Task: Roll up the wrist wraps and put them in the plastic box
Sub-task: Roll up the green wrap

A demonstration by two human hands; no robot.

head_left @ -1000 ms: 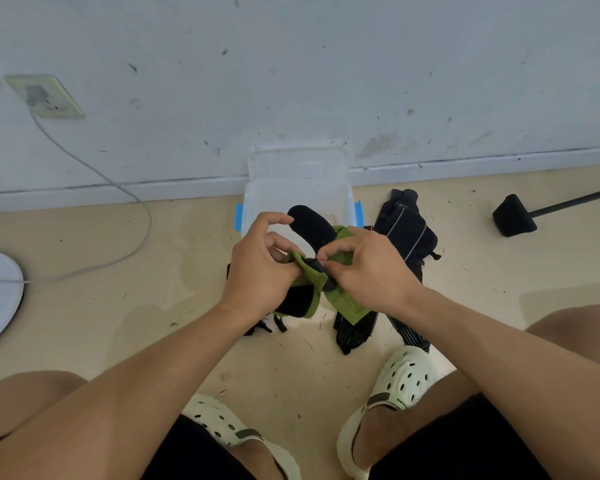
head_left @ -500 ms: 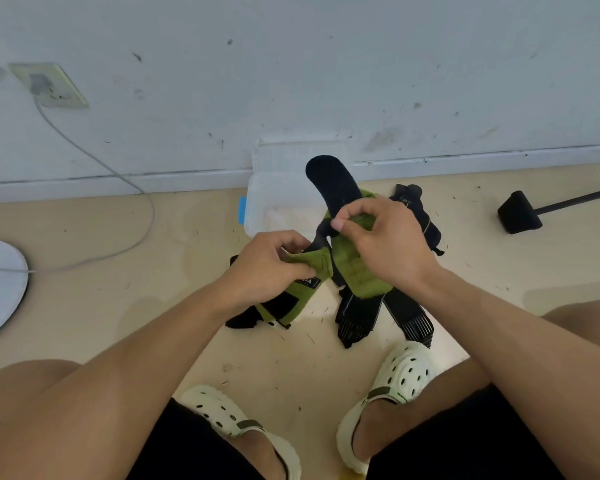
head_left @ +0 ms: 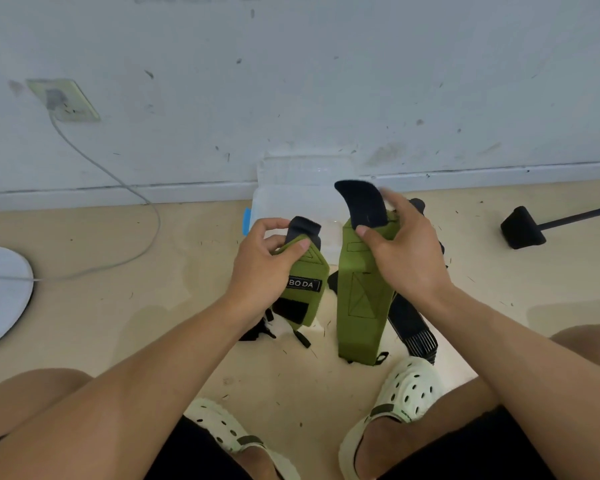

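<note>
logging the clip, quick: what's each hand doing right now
Left hand: grips the green wrap with the BODA label.
Right hand: grips the longer green wrap near its black end.

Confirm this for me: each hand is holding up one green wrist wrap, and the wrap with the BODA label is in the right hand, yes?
Not quite. In the head view the green wrap with the BODA label is pinched by the left hand, not the right. The right hand holds the other green wrap, the one with the black end sticking up. Each hand does hold up one green wrist wrap.
</note>
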